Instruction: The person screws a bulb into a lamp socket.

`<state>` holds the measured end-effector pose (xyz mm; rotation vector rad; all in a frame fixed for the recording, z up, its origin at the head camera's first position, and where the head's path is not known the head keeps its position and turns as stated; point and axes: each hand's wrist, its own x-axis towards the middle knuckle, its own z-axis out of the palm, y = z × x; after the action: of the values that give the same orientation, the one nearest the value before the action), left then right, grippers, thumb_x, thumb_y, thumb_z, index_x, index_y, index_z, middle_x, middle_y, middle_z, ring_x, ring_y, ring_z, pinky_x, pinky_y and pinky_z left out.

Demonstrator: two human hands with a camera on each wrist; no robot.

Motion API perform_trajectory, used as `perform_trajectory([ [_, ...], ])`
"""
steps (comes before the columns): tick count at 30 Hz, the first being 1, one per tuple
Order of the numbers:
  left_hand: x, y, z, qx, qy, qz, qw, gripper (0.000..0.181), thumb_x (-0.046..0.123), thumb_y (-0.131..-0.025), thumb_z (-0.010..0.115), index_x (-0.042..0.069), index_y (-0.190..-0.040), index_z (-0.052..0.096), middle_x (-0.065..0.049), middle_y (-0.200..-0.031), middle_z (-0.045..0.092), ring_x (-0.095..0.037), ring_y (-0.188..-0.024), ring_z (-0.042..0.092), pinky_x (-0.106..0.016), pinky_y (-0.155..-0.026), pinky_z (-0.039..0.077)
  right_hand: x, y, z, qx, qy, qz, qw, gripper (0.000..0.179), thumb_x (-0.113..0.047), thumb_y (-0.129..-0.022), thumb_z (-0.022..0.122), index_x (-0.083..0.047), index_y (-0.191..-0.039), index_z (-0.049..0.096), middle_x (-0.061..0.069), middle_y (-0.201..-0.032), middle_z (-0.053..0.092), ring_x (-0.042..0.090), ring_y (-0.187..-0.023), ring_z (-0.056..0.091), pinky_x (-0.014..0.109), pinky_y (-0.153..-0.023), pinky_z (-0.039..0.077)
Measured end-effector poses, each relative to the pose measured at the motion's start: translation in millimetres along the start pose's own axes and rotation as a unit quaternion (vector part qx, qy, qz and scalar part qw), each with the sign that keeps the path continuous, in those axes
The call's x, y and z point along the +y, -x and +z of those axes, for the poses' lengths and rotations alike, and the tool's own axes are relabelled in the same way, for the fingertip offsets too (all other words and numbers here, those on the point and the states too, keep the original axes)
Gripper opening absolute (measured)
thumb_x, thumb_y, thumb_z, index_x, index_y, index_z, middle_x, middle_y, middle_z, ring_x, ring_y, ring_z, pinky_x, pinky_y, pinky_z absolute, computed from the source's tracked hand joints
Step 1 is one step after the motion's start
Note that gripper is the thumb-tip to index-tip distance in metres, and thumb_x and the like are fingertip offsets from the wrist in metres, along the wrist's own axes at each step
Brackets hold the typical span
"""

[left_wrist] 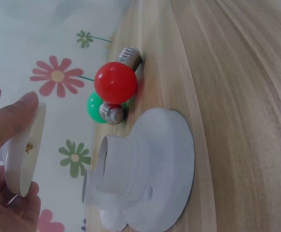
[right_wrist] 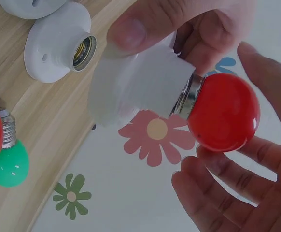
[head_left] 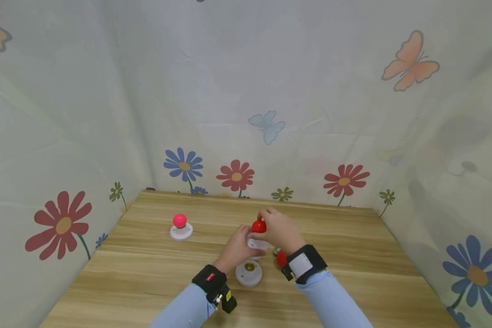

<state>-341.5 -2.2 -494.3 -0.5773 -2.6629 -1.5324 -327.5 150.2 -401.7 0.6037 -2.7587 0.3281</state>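
Note:
My left hand (head_left: pixel 234 249) grips a white lamp holder (right_wrist: pixel 131 82) by its round base, raised over the table and tipped on its side. A red bulb (right_wrist: pixel 225 112) sits in the holder's mouth, with some of its metal screw cap showing. Around that bulb my right hand (right_wrist: pixel 246 179) is spread, fingertips at its lower edge and the thumb standing off from it. Beneath the hands, a white lamp holder (head_left: pixel 249 273) stands on the table with its brass-coloured socket facing up. Another white holder (left_wrist: pixel 93 191) shows just behind it.
A loose red bulb (left_wrist: pixel 115 83) and a green bulb (left_wrist: pixel 96 107) lie together near the right wrist. At the left of the wooden table (head_left: pixel 147 273), a pink bulb (head_left: pixel 180 221) stands upright in a white holder (head_left: pixel 181 233). Flower-printed cloth (head_left: pixel 213 91) surrounds the table.

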Motion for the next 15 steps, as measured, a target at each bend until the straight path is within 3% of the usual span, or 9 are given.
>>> perform_trajectory([
  [4,1.5,1.8,-1.7,-0.005,0.007,-0.003,1.0000,0.066,0.036,-0.076,0.082,0.017,-0.131,0.052,0.000,-0.125,0.055,-0.021,-0.115,0.054,-0.047,-0.100,0.048,-4,-1.5,2,0.004,0.016,0.002,0.9999,0.053,-0.048,-0.071,0.082,-0.012,-0.105,0.062,0.004,-0.091,0.064,0.015,-0.071,0.058,0.030,-0.067,0.058],
  [7,1.7,2.5,-2.6,-0.005,0.007,-0.002,1.0000,0.068,0.037,-0.076,0.082,0.016,-0.132,0.051,-0.001,-0.126,0.055,-0.023,-0.115,0.055,-0.047,-0.099,0.049,-3,-2.5,2,-0.001,-0.003,0.001,1.0000,0.051,-0.043,-0.072,0.083,-0.011,-0.105,0.062,0.004,-0.092,0.064,0.016,-0.073,0.058,0.031,-0.068,0.058],
  [12,2.1,2.9,-3.3,0.000,0.003,0.006,1.0000,0.066,0.033,-0.076,0.082,0.013,-0.131,0.051,-0.004,-0.126,0.055,-0.025,-0.113,0.056,-0.046,-0.096,0.051,3,-4.0,-1,-0.037,-0.069,-0.014,0.9968,0.042,-0.028,-0.075,0.083,-0.010,-0.108,0.064,0.006,-0.101,0.066,0.017,-0.083,0.061,0.034,-0.077,0.059],
  [15,4.7,3.7,-4.7,0.002,0.010,0.006,0.9999,0.065,0.030,-0.077,0.083,0.012,-0.130,0.051,-0.005,-0.125,0.055,-0.026,-0.113,0.056,-0.047,-0.097,0.050,9,-4.4,-6,-0.061,-0.117,-0.049,0.9900,0.040,-0.016,-0.077,0.082,-0.007,-0.112,0.065,0.008,-0.106,0.066,0.020,-0.090,0.061,0.035,-0.081,0.058],
])
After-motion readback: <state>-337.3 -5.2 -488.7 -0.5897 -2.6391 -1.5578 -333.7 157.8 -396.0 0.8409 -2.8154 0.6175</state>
